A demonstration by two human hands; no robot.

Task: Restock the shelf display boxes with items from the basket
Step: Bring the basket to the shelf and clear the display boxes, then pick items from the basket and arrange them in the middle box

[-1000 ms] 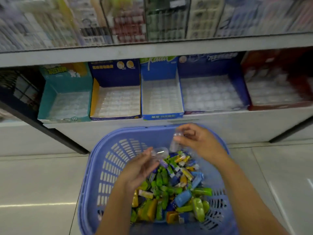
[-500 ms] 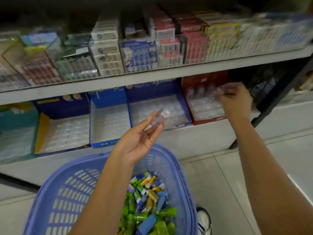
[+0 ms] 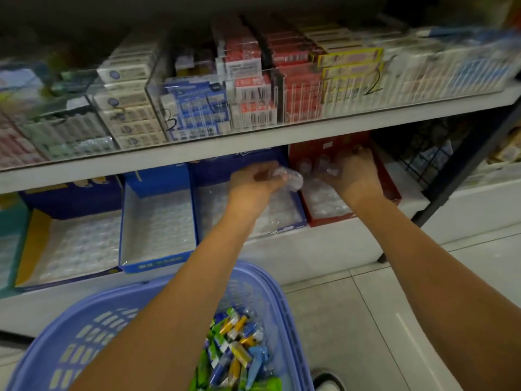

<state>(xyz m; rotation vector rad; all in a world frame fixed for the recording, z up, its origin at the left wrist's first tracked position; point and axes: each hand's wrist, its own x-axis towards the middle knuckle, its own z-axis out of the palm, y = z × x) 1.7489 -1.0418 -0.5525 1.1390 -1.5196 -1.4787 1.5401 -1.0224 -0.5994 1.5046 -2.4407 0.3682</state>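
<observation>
While your left hand [image 3: 253, 184] curls its fingers round a small clear bottle [image 3: 291, 179], held above the wall shared by the dark blue display box [image 3: 239, 162] and the red display box [image 3: 318, 146], your right hand [image 3: 356, 176] reaches toward the red box's back edge, fingers bent down among clear bottles. Blur hides whether it grips one.

Judgement: the bottle is light, rigid and slick. Pinch its body, not the cap, and seat it upright in a tray cell.

Coloured stock waits in the lavender basket [image 3: 84, 334].
</observation>
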